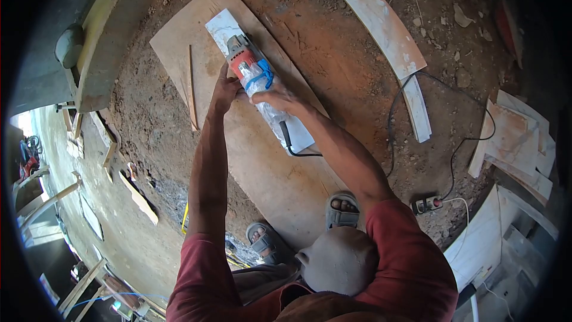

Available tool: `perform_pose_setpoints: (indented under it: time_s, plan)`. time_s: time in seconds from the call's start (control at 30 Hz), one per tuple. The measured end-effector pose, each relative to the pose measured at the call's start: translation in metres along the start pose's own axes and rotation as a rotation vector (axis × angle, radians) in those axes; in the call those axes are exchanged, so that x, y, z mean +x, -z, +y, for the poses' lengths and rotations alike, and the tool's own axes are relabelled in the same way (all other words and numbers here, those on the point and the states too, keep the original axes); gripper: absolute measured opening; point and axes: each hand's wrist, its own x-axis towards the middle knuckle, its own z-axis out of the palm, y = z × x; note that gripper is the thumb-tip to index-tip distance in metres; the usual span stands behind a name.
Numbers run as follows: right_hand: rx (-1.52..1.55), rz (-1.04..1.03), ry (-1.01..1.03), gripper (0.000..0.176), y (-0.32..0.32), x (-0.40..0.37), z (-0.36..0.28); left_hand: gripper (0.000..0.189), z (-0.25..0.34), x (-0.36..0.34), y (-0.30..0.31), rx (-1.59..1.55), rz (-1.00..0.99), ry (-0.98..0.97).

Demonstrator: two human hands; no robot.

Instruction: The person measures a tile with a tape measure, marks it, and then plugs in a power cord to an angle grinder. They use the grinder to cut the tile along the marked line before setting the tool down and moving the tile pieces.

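An angle grinder (242, 59) with a red and grey head lies along a white stone strip (223, 25). Clear plastic wraps its body, tied with a blue band (263, 76). My left hand (226, 90) is closed against the left side of the grinder, near the red part; some of its fingers are hidden. Across the plastic-covered rear body, my right hand (275, 99) is wrapped from the right. The disc cannot be made out. Under the strip is a long brown board (262, 176) on the ground.
A thin wooden stick (192, 86) rests on the board. Long pale slabs (381, 21) lie to the right, with a black cable (390, 125) running to a socket strip (428, 204). Broken slab pieces (515, 137) are stacked at far right. Sandalled feet (342, 211) stand on the board's near end.
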Motion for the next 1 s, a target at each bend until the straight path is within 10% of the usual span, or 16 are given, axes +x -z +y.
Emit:
perform_pose_setpoints:
  time_s: [1.0]
  plan:
    - [0.023,-0.016,0.007,0.057,0.000,-0.017,0.034,0.079,-0.026,0.017,0.017,0.103,-0.036,-0.021]
